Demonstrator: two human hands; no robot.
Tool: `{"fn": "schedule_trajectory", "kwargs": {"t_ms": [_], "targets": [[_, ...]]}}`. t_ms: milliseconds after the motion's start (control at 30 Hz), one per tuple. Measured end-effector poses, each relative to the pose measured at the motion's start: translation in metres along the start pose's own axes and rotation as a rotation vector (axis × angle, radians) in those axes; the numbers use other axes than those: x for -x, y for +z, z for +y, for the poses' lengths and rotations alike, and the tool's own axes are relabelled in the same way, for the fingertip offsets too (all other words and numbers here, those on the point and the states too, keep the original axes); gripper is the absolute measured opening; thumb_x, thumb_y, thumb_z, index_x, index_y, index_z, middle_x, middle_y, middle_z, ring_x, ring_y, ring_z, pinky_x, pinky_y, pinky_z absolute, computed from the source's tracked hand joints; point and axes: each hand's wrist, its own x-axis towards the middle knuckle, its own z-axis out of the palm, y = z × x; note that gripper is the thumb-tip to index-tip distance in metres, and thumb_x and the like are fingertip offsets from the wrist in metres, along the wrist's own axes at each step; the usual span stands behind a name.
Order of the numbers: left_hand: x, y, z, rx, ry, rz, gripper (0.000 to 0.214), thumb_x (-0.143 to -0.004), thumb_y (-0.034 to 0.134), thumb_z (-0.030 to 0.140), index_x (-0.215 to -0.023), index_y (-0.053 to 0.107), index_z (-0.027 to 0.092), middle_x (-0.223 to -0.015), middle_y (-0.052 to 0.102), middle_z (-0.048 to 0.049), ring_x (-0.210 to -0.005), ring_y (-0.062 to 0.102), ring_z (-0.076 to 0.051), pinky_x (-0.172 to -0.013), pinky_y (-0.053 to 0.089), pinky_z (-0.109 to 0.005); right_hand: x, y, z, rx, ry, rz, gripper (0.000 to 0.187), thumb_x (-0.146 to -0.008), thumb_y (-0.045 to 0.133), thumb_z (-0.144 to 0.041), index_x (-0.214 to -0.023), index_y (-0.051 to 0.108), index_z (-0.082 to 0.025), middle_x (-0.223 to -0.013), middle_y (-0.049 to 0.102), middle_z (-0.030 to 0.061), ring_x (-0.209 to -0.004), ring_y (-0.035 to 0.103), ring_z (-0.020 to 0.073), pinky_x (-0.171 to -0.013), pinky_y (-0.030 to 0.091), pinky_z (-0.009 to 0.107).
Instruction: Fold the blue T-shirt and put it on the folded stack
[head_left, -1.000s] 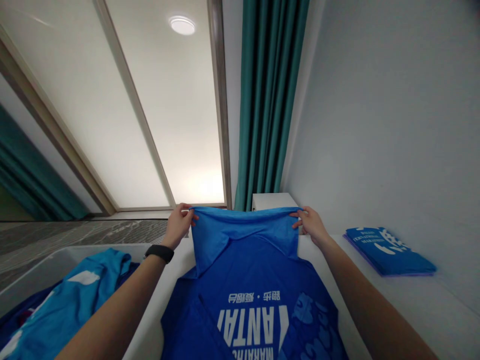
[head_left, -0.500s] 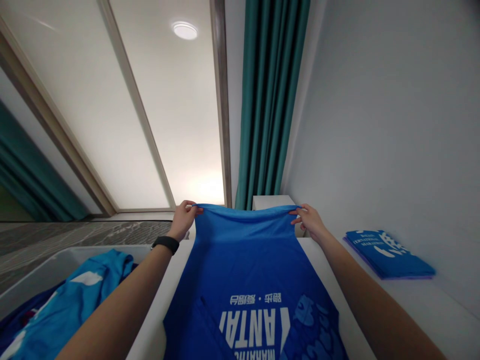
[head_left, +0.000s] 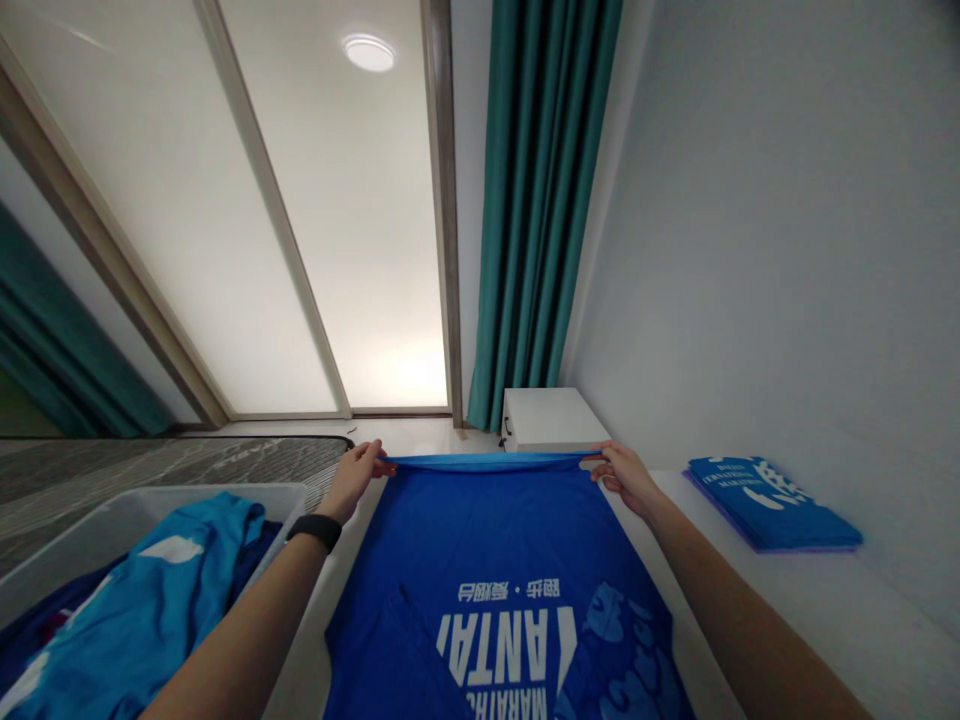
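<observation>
A blue T-shirt with white lettering lies spread flat on a white table in front of me. My left hand, with a black band on the wrist, pinches the far left corner of the shirt's edge. My right hand pinches the far right corner. Between the two hands the edge is stretched straight, low over the table's far end.
A folded blue shirt lies on the table at the right, by the wall. A grey bin at the left holds several blue garments. A small white cabinet stands beyond the table, next to teal curtains.
Both hands have lowered the shirt's far edge from a raised hold down to the table. The fold under the edge has been pulled out and the cloth lies flat.
</observation>
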Motion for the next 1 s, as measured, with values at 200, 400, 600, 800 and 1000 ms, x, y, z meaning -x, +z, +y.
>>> {"fn": "schedule_trajectory", "kwargs": {"t_ms": [200,400,600,800,1000], "targets": [[0.019,-0.002,-0.018,-0.304,0.100,-0.043,0.035,-0.072,0.057,0.051,-0.056,0.053,0.021,-0.053,0.058,0.0012,-0.057,0.059,-0.018,-0.056,0.041,-0.027,0.007,-0.005,0.020,0.252,-0.065,0.039,0.029,-0.082,0.045,-0.041,-0.065,0.054,-0.019,-0.060,0.063,0.0042,-0.045,0.049,0.0127,-0.043,0.029,0.023],[0.023,-0.003,-0.037,-0.366,0.178,-0.020,0.024,-0.068,0.058,0.045,-0.076,0.060,0.022,-0.064,0.063,0.0007,-0.064,0.061,-0.021,-0.058,0.043,-0.028,0.008,-0.003,0.031,0.467,-0.168,0.051,0.005,-0.069,0.059,-0.022,-0.073,0.061,-0.021,-0.053,0.049,-0.0053,-0.055,0.048,0.0153,-0.055,0.031,0.025],[0.027,-0.002,-0.044,-0.430,0.222,0.012,0.024,-0.074,0.053,0.046,-0.076,0.060,0.023,-0.071,0.068,-0.0024,-0.068,0.065,-0.022,-0.065,0.047,-0.030,0.012,-0.009,0.042,0.554,-0.255,-0.019,0.018,-0.077,0.049,-0.026,-0.088,0.062,-0.021,-0.057,0.048,-0.0052,-0.057,0.050,0.0168,-0.058,0.035,0.026],[0.029,-0.003,-0.043,-0.471,0.246,-0.028,0.032,-0.077,0.050,0.053,-0.078,0.061,0.023,-0.073,0.069,-0.0037,-0.069,0.065,-0.023,-0.066,0.047,-0.030,0.014,-0.014,0.047,0.580,-0.311,-0.094,0.021,-0.079,0.043,-0.026,-0.084,0.062,-0.021,-0.061,0.053,-0.0024,-0.058,0.052,0.0171,-0.057,0.036,0.026],[0.028,-0.006,-0.044,-0.508,0.243,-0.078,0.036,-0.078,0.048,0.054,-0.082,0.062,0.021,-0.074,0.069,-0.0046,-0.071,0.064,-0.023,-0.066,0.047,-0.030,0.013,-0.014,0.045,0.635,-0.330,-0.087,0.015,-0.075,0.045,-0.021,-0.078,0.059,-0.022,-0.063,0.056,-0.0014,-0.060,0.055,0.0169,-0.059,0.039,0.026]]}}
